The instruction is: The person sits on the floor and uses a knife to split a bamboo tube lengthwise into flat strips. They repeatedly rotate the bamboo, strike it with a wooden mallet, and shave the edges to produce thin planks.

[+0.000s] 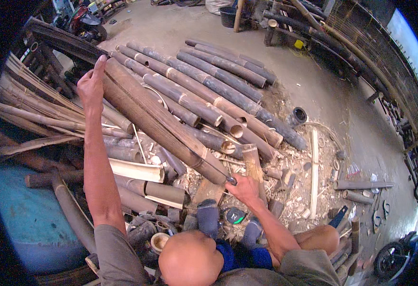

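While the slanting bamboo tube (159,121) lies between my hands in the head view, my left hand (91,86) meets its far end, finger closure unclear; my right hand (244,188) clasps a small dark object (231,180) at its near end. Steady, even pressure should limit rolling.

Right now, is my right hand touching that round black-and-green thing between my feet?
Apart. The head view shows your right hand above the round black-and-green thing in the picture, with a visible gap between them.
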Tool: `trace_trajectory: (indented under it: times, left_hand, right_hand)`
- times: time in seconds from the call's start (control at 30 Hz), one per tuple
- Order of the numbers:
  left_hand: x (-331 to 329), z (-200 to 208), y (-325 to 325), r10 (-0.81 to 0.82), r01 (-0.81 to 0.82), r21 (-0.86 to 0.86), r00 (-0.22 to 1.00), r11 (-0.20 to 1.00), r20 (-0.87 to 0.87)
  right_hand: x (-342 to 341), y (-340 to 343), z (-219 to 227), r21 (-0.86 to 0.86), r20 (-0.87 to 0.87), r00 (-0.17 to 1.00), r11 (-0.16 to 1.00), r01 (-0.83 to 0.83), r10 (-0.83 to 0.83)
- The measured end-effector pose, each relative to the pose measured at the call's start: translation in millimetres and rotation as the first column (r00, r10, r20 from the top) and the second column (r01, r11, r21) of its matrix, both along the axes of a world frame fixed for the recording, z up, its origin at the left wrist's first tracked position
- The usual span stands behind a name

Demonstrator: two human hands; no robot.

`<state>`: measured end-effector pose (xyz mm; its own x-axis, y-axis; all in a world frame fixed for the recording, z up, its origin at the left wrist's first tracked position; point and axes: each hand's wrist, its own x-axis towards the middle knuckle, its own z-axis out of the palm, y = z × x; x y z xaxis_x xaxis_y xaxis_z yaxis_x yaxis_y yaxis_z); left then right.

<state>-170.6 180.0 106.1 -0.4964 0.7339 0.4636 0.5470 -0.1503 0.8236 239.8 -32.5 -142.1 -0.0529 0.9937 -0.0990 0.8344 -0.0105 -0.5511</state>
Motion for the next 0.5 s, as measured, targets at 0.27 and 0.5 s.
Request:
trace_trajectory:
  times: [0.27, 0.5]
  left_hand:
    - [-13.9, -75.9, -14.0, 0.097, -0.096, -0.011, 0.984, 0.995, 0.147]
    - [-28.5, -91.5, -26.1, 0.061, -0.052, -0.059, 0.983, 0.997, 0.175]
  right_hand:
    - [5.0, -39.3, -23.6, 0.003, -0.003, 1.0, 1.0, 0.006, -0.006]
    - [-0.4, -25.7, -69.2, -0.03, 0.023, 0.999, 0.999, -0.03, 0.031]
